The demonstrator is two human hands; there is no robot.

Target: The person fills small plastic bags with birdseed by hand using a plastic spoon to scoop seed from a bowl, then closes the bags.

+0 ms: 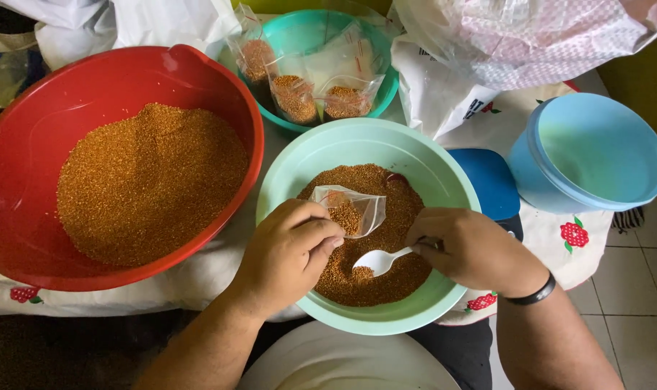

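My left hand (288, 249) pinches a small clear bag (351, 209) by its edge, thumb and fingers pressed together on the plastic, holding it over the pale green bowl (415, 155) with its mouth facing right. The bag is already partly filled with the brown grain (372, 285) that lies in the bowl beneath it. My right hand (473, 249) is closed on the handle of a white plastic spoon (379, 260), whose scoop sits just right of my left thumb, near the bag but below its opening.

The risk I see is spilling: the bag's mouth looks narrow and limp (thin plastic sags easily), so a tilted spoon could drop grain past it, though it would land back in the bowl. A loose pinch could also let the bag fall.

To the left stands a big red bowl (25, 137) heaped with the same grain. Farther off, a teal bowl (299, 29) holds 3 filled bags. A blue tub (595, 148) sits at the right.
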